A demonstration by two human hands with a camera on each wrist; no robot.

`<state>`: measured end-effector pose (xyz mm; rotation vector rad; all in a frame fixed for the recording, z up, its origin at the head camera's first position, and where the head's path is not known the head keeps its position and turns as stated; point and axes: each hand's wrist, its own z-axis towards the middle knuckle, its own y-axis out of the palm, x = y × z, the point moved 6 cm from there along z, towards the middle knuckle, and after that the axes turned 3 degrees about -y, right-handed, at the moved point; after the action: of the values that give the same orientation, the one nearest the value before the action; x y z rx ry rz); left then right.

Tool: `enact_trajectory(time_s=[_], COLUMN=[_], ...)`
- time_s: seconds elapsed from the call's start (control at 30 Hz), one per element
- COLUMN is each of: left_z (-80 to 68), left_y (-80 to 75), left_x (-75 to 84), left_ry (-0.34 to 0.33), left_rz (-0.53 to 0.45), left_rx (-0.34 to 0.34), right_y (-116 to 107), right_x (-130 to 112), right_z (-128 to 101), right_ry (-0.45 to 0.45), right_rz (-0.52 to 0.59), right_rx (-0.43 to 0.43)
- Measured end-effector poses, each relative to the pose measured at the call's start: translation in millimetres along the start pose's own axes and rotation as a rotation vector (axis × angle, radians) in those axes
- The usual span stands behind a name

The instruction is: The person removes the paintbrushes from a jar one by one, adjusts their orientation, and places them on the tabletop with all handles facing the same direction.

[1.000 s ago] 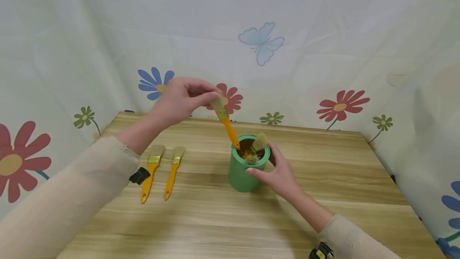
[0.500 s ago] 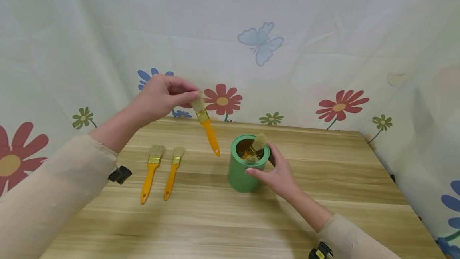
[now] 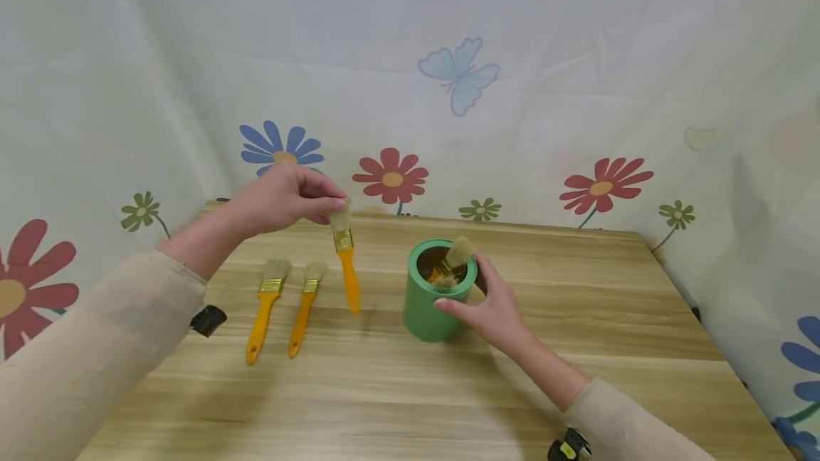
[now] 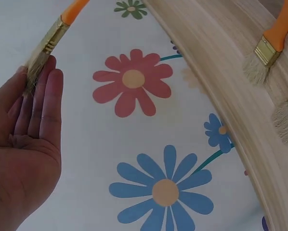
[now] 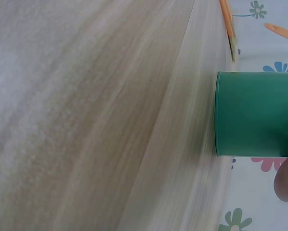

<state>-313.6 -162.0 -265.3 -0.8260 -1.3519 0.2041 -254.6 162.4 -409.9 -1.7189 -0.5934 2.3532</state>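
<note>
Brush in hand: left hand (image 3: 282,199) pinches a paintbrush (image 3: 344,256) by its bristle end, orange handle hanging down above the desk (image 3: 410,383), between the two lying brushes and the cup.
Left hand state: fingertips closed on the bristles; in the left wrist view the bristles lie against the fingers (image 4: 40,103).
Right hand state: right hand (image 3: 490,304) wraps around the side of the green cup (image 3: 432,304), gripping it upright on the desk.
Doing it well: as I judge it, lower the handle tip first, lay the brush flat beside the nearer lying brush, parallel and not overlapping; a grip on the ferrule rather than the soft bristles would give better control. Keeping the cup steadied looks wise, since brushes lean against its rim.
Count, brushes on desk: two (image 3: 264,308) (image 3: 306,304), side by side, bristles pointing away.
Count, brushes in cup: at least two bristle heads show (image 3: 451,265); exact number unclear.
Count, cups: one.
</note>
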Motion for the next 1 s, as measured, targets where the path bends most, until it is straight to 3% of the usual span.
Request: enact_trajectory(time_s=[0.43, 0.63, 1.0], left_z=[18.9, 27.2, 39.5], left_y=[41.7, 55.0, 77.2], left_x=[-44.5, -56.2, -85.4], left_ry=[-0.018, 0.003, -0.024], left_rz=[0.019, 0.077, 0.102], left_rx=[-0.132, -0.124, -0.080], right_y=[0.2, 0.1, 0.4], right_x=[-0.2, -0.4, -2.3], right_z=[1.3, 1.1, 1.4], right_ry=[-0.016, -0.013, -0.033], right_rz=[0.024, 0.019, 0.022], right_rx=[-0.003, -0.003, 0.007])
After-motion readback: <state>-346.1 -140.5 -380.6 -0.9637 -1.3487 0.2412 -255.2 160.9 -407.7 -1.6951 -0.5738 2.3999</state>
